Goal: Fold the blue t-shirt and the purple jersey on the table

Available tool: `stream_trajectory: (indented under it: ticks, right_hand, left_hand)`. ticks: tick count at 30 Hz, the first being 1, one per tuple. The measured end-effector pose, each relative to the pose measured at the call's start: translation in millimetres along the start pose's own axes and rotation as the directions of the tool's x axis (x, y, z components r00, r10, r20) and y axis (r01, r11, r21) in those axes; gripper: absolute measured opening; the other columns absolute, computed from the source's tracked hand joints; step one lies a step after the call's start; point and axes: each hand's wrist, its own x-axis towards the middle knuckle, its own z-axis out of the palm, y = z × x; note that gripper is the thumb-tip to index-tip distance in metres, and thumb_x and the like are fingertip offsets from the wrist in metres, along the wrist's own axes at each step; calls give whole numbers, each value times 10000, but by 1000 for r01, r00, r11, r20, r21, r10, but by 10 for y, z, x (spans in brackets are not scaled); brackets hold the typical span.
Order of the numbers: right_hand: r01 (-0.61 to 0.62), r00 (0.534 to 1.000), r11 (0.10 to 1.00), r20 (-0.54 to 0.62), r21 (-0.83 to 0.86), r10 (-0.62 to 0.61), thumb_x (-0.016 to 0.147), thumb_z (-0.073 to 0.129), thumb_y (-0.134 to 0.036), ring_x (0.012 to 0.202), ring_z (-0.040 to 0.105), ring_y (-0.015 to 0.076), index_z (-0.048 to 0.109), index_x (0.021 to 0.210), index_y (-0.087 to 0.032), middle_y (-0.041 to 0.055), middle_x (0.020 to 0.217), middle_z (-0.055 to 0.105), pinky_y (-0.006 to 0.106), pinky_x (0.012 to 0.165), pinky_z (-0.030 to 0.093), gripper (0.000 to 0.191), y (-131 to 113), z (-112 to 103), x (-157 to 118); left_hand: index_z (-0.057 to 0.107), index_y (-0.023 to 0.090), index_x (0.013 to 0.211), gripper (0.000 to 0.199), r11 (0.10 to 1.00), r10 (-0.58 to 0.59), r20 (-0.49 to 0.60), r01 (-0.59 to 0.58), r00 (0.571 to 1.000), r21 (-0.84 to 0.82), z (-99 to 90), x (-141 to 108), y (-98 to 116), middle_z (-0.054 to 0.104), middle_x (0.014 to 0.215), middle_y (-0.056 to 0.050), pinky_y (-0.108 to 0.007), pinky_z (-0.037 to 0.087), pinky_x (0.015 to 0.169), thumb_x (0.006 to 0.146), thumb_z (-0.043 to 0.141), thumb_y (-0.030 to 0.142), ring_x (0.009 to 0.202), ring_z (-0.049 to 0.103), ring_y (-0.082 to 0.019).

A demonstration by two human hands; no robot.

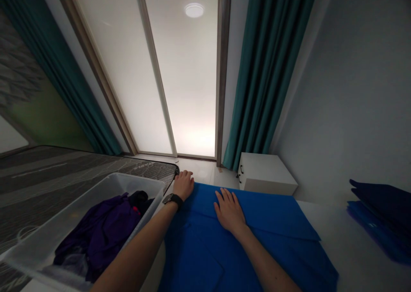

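Note:
A blue garment or cloth (276, 227) lies spread over the white table, its far part folded over in a layer. My right hand (229, 210) rests on its upper middle, palm down with the fingers stretched out. At the far left corner of the cloth is my left hand (184, 185), a dark watch (173, 200) on its wrist. Its fingers extend over the table's far edge and touch or nearly touch the cloth; no grip on the fabric shows. Small creases run across the cloth around both hands.
To the left stands a translucent plastic bin (96, 189) with crumpled purple clothing (105, 223) inside. Folded dark blue clothes (382, 219) are stacked at the right of the white table (324, 223). Beyond are a white cabinet (268, 172), a mattress (64, 163), teal curtains (266, 69) and frosted sliding doors (189, 78).

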Motion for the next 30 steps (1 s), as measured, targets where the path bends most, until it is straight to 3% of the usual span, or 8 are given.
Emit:
stream_trajectory:
  ticks: [2, 4, 6, 7, 11, 15, 23, 30]
  right_hand:
    - [-3, 1000, 1000, -1, -5, 3, 968, 247, -389, 1430, 220, 240, 391, 1451, -161, 108, 1535, 331, 443, 1165, 90, 554, -2, 2, 13]
    - [-17, 1000, 1000, 19, -5, 17, 962, 256, -374, 1430, 226, 235, 384, 1453, -140, 113, 1536, 327, 435, 1166, 100, 559, 15, -11, 28]
    - [-35, 998, 999, 46, -3, 35, 960, 253, -374, 1432, 223, 238, 362, 1462, -116, 119, 1543, 310, 439, 1167, 107, 575, 66, -42, 34]
    - [-43, 998, 999, 54, -5, 43, 961, 250, -379, 1436, 215, 239, 348, 1468, -108, 121, 1548, 297, 443, 1168, 102, 583, 110, -64, 31]
    - [-86, 994, 995, 64, -48, 89, 966, 234, -408, 1450, 170, 219, 313, 1485, -122, 106, 1565, 255, 429, 1174, 52, 597, 425, -174, -41]
    - [-182, 979, 978, 78, -104, 191, 974, 192, -452, 1455, 148, 206, 271, 1502, -139, 88, 1575, 231, 435, 1174, 54, 619, 902, -282, -201]
    - [-361, 928, 900, -3, -242, 372, 971, 201, -454, 1443, 197, 226, 282, 1493, -108, 107, 1560, 266, 468, 1170, 87, 631, 1815, -433, -552]
    - [-412, 910, 875, -68, -254, 409, 970, 182, -446, 1438, 210, 220, 318, 1481, -136, 95, 1547, 302, 490, 1157, 127, 613, 2047, -407, -630]
  left_hand:
    - [543, 238, 1267, 353, 983, 182, 25, -181, 983, -21, 46, -135, 165, 548, 1351, -69, -357, 292, 1074, 936, 434, 300, 1274, 451, -219]
    - [510, 240, 1321, 390, 916, 400, 41, -398, 916, -37, 136, -277, 318, 478, 1433, -62, -364, 264, 1112, 947, 426, 311, 1341, 384, -215]
    - [463, 229, 1376, 431, 861, 509, 61, -508, 859, -39, 238, -391, 423, 409, 1493, -72, -395, 236, 1140, 966, 389, 342, 1388, 326, -222]
    - [443, 221, 1397, 451, 854, 520, 74, -518, 851, -40, 283, -430, 453, 386, 1509, -80, -408, 226, 1148, 975, 370, 362, 1400, 311, -226]
    - [405, 217, 1439, 504, 896, 445, 116, -439, 888, -70, 379, -468, 465, 356, 1527, -88, -429, 195, 1165, 985, 338, 427, 1417, 292, -234]
    - [374, 240, 1462, 522, 899, 436, 125, -425, 891, -105, 384, -444, 442, 331, 1540, -66, -436, 163, 1173, 984, 338, 448, 1432, 258, -230]
    - [369, 228, 1467, 534, 899, 437, 144, -424, 888, -112, 378, -431, 446, 320, 1541, -74, -451, 140, 1175, 979, 345, 443, 1436, 247, -233]
    - [397, 248, 1447, 504, 907, 414, 124, -399, 902, -134, 395, -394, 424, 365, 1524, -60, -431, 160, 1171, 975, 355, 420, 1419, 289, -227]
